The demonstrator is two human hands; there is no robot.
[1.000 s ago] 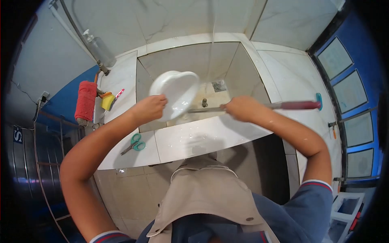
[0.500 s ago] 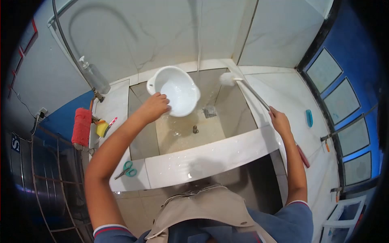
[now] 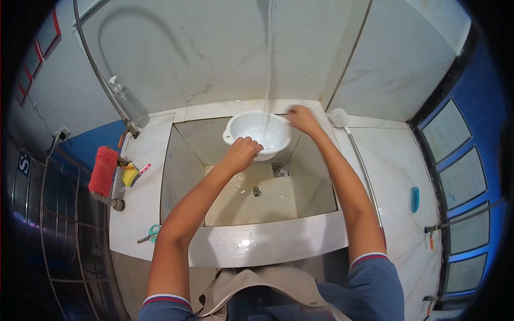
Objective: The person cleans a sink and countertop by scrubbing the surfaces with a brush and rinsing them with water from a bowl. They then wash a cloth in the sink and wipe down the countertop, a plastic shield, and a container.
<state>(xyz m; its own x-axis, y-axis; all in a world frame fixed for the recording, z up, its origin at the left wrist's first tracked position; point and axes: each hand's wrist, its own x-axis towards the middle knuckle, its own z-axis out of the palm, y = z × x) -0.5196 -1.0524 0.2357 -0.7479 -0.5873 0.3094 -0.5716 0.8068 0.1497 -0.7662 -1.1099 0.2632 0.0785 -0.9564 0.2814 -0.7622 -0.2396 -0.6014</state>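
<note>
A white basin (image 3: 250,124) is held up over the sink (image 3: 219,213), under a stream of water (image 3: 269,64) that falls into it. My left hand (image 3: 244,153) is closed on its near rim, fingers over the edge. Close to the basin's right rim is my right hand (image 3: 303,119), its fingers smeared by motion. A long-handled scrub brush (image 3: 357,151) lies along the counter right of the sink, white bristle head at the back, with my right forearm beside its handle.
On the left ledge stand a clear pump bottle (image 3: 131,105), a yellow sponge (image 3: 129,174) and a red roller-shaped cloth (image 3: 104,171). Green-handled scissors (image 3: 153,234) lie at the front left corner. A blue brush (image 3: 415,199) rests on the right counter (image 3: 393,171).
The basin has moved into the water stream and looks more level. My right hand has let go of the long-handled brush, now lying on the counter, and come to the basin's right side.
</note>
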